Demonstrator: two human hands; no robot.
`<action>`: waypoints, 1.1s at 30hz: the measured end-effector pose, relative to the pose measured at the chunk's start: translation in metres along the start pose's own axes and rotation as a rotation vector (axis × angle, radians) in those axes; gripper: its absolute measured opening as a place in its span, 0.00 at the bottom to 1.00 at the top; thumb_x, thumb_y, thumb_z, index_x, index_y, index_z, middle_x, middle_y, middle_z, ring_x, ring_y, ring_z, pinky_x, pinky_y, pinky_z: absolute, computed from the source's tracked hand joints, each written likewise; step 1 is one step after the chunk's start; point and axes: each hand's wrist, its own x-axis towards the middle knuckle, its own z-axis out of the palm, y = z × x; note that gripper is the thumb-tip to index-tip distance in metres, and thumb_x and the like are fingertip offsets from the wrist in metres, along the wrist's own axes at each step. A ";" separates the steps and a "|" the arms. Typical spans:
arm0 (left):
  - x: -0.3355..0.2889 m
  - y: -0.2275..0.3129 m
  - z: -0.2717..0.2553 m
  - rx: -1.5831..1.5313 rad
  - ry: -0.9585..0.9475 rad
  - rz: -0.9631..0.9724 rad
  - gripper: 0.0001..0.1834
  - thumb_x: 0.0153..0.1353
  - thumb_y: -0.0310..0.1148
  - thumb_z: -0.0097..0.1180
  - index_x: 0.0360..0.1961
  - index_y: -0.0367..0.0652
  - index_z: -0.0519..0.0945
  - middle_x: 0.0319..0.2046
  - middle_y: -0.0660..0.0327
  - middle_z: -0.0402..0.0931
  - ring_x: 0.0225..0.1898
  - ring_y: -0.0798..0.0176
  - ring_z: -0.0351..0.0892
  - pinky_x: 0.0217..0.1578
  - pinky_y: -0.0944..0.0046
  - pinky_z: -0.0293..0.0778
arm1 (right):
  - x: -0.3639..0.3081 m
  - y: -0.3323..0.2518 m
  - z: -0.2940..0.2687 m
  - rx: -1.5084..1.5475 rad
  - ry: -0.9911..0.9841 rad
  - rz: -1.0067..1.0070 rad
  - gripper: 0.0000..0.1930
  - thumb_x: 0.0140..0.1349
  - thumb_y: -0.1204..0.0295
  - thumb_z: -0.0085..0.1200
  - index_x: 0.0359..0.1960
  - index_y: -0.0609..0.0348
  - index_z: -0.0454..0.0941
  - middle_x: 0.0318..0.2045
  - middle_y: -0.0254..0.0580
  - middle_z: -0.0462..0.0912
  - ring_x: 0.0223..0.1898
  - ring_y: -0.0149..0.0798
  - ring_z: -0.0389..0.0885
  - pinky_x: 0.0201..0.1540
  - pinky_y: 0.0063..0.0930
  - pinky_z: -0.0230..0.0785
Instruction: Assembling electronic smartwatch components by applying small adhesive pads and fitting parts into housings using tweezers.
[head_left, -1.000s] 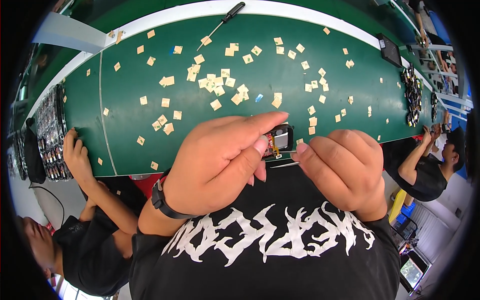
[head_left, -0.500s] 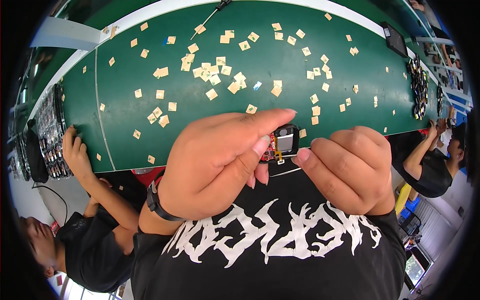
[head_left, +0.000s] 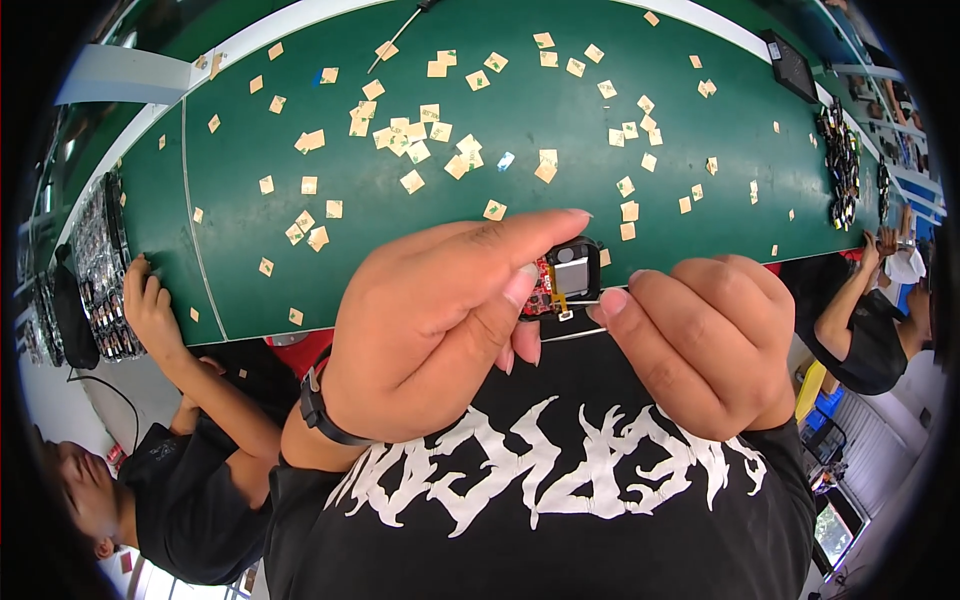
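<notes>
Left hand [head_left: 430,320] clamped on small black rounded casing [head_left: 595,266], frame centre; red circuit board [head_left: 541,291] and silver rectangular block [head_left: 572,277] inside. Right hand [head_left: 700,335] pinches thin silver metal tool [head_left: 586,302] at casing's lower edge. Upper frame: green desk [head_left: 245,160], scattered beige paper squares [head_left: 412,181].

I see a deep green counter [head_left: 240,160] edged by a white border [head_left: 290,22]. Tan paper squares [head_left: 412,181] speckle it, several with green marks, plus a pale blue scrap [head_left: 506,161]. The small device [head_left: 575,247] shows me a black frame, red circuit board [head_left: 541,292], golden ribbon strip [head_left: 561,290] and silver-grey panel [head_left: 573,277]. A jagged white print [head_left: 565,470] crosses the black shirt [head_left: 540,560]; the wristband [head_left: 313,405] is black.
</notes>
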 end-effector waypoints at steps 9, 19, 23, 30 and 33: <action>-0.001 -0.004 0.004 0.042 -0.053 0.071 0.18 0.74 0.26 0.44 0.59 0.28 0.77 0.32 0.55 0.81 0.24 0.69 0.81 0.22 0.72 0.75 | -0.006 0.002 0.000 0.100 0.041 -0.061 0.13 0.46 0.80 0.66 0.36 0.70 0.82 0.28 0.44 0.81 0.22 0.35 0.74 0.19 0.26 0.57; -0.005 -0.008 0.006 0.067 -0.061 0.118 0.18 0.73 0.22 0.43 0.58 0.28 0.78 0.30 0.55 0.81 0.22 0.70 0.80 0.21 0.73 0.74 | -0.006 -0.002 -0.004 0.119 -0.009 -0.086 0.13 0.45 0.80 0.65 0.36 0.71 0.82 0.27 0.43 0.80 0.22 0.35 0.74 0.18 0.25 0.56; -0.005 -0.008 0.007 0.045 -0.036 0.127 0.18 0.72 0.22 0.43 0.58 0.28 0.78 0.30 0.55 0.81 0.22 0.70 0.79 0.21 0.73 0.73 | -0.001 -0.006 -0.002 0.043 0.024 -0.036 0.13 0.44 0.78 0.67 0.33 0.69 0.83 0.25 0.42 0.80 0.21 0.35 0.73 0.18 0.24 0.58; -0.006 -0.007 0.005 0.045 -0.022 0.142 0.18 0.72 0.22 0.43 0.58 0.27 0.78 0.32 0.54 0.81 0.22 0.71 0.79 0.21 0.73 0.73 | 0.001 -0.012 0.000 -0.019 0.071 -0.014 0.15 0.41 0.76 0.70 0.33 0.68 0.84 0.23 0.40 0.79 0.20 0.34 0.72 0.18 0.23 0.59; -0.007 -0.006 0.005 0.054 -0.024 0.133 0.18 0.72 0.23 0.43 0.57 0.27 0.79 0.33 0.54 0.82 0.22 0.71 0.79 0.20 0.74 0.72 | 0.002 -0.012 -0.002 -0.006 0.023 -0.034 0.15 0.41 0.76 0.70 0.33 0.69 0.83 0.23 0.40 0.79 0.20 0.33 0.72 0.17 0.23 0.58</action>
